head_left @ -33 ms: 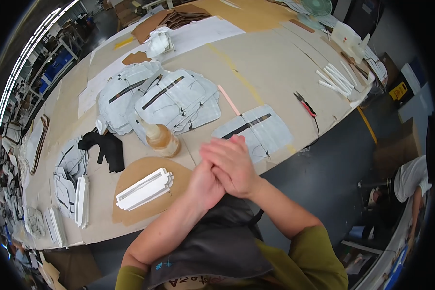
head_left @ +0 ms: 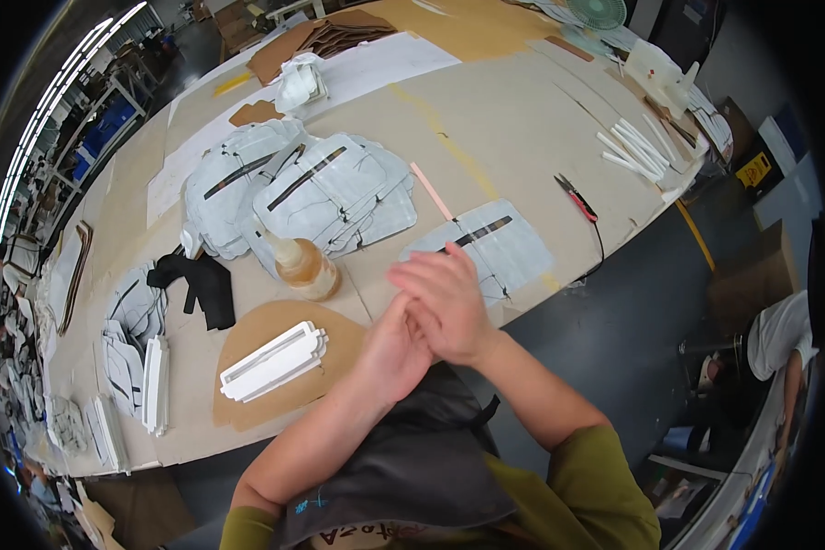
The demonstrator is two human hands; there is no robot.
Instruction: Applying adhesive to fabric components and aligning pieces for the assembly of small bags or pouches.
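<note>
Nothing seen moved since earlier frame. Head view: left hand (head_left: pixel 390 353) and right hand (head_left: pixel 449 307) pressed together over table (head_left: pixel 522 110) edge, gripping nothing. Nearest thing, light grey panel (head_left: pixel 486 243), lies flat just beyond hands; judged thin, floppy, best lifted by edge. Glue bottle (head_left: pixel 304 266) stands left.

Matt cardboard-covered table (head_left: pixel 513 119), glossy translucent plastic glue bottle (head_left: pixel 304 266), pale quilted cloth panels (head_left: pixel 335 188), matt black cloth (head_left: pixel 202 284)
</note>
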